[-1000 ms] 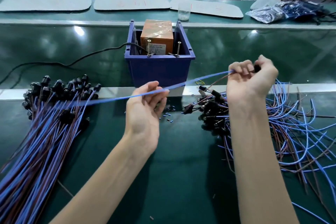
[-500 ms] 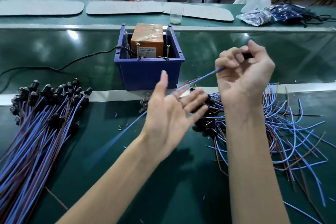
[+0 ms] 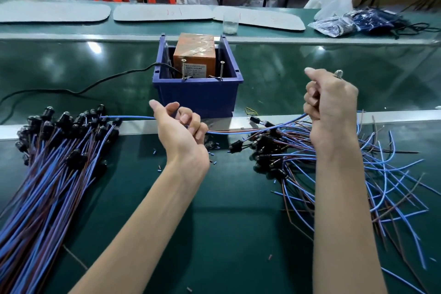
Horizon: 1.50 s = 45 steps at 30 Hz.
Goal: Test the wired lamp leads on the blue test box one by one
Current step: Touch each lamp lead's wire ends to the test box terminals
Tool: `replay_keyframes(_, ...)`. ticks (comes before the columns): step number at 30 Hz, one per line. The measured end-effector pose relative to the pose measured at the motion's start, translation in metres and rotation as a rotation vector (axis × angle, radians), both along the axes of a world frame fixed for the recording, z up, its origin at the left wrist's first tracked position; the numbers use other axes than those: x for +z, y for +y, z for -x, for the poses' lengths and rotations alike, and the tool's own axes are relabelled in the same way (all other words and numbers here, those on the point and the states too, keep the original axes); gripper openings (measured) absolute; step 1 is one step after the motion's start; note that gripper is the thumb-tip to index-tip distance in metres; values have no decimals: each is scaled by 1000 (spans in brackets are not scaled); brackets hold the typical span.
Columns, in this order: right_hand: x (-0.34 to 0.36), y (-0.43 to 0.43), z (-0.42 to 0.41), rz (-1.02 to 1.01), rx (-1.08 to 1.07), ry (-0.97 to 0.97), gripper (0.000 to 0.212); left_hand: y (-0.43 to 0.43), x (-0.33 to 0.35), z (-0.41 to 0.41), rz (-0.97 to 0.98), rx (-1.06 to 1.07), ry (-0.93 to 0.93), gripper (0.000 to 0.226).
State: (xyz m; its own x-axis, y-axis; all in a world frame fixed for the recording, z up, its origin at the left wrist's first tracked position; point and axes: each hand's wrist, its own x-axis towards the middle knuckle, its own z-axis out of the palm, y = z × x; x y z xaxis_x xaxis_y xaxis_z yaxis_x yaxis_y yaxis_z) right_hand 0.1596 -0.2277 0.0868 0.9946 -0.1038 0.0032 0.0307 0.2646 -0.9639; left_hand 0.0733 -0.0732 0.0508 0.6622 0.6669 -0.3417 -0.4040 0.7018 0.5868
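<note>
My left hand (image 3: 181,131), which was spread flat half a second ago with the wire only crossing it, has now turned palm up and curled its fingers round the lead (image 3: 229,132). My right hand (image 3: 331,107) is still a raised fist on the right. Nearest me, on the green bench (image 3: 226,222), a tidy bundle (image 3: 47,174) of blue and brown leads fans toward the near left, its black lamp heads at the far end. A loose pile (image 3: 381,174) of the same leads sprawls on the right. The lead I hold sags between my hands just above the bench. It runs on left from my left hand, over the metal rail (image 3: 138,126), toward the bundle's heads. The right fist grips its other end, and a small clear lamp (image 3: 338,74) pokes out of the top of the fist. Beyond the rail, between my hands and apart from both, stands the blue test box (image 3: 198,95). It holds an orange unit (image 3: 194,55), with two upright metal pins (image 3: 183,69) at its near wall. A black cable (image 3: 95,83) leaves the box to the left. Farther off stand a clear cup (image 3: 230,22), white pads (image 3: 162,12) and plastic bags (image 3: 334,24).
</note>
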Motion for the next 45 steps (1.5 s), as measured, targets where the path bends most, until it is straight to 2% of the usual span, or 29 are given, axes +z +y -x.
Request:
replay_keyframes(3, -1, 0, 0, 110, -76, -54, 40, 0, -2, 0, -104, -10, -19, 43)
replay_keyframes(7, -1, 7, 2, 241, -94, -167, 51, -2, -6, -1, -405, -160, -10, 47)
replay_keyframes(10, 2, 14, 9, 254, 46, -275, 35, -15, -5, 2, -562, -396, 2, 49)
replay_keyframes(13, 5, 19, 19, 313, 288, -330, 8, -26, -5, 5, -561, -579, -24, 55)
replay_keyframes(16, 1, 25, 23, 449, 472, -296, 7, -28, -5, 7, -579, -699, 14, 59)
replay_keyframes(20, -4, 30, 23, 464, 575, -247, 9, -27, -3, 8, -606, -782, 57, 63)
replay_keyframes(24, -5, 31, 23, 404, 628, -268, 3, -26, -5, 6, -660, -766, 116, 58)
replay_keyframes(27, -3, 33, 23, 324, 591, -290, 8, -22, -7, 3, -708, -725, 189, 47)
replay_keyframes(31, -2, 34, 24, 289, 522, -359, 3, -17, -11, 1, -875, -714, 236, 37)
replay_keyframes(37, -1, 30, 21, 249, 439, -347, 10, -15, -6, 3, -512, -665, -36, 19)
replay_keyframes(39, -1, 28, 19, 216, 372, -304, 8, -15, -7, 2, -564, -620, -44, 20)
replay_keyframes(41, -2, 25, 17, 199, 305, -268, 9, -16, -9, 1, -687, -601, -3, 31)
replay_keyframes(45, -2, 21, 15, 169, 253, -241, 17, -21, -13, 2, -795, -583, -6, 23)
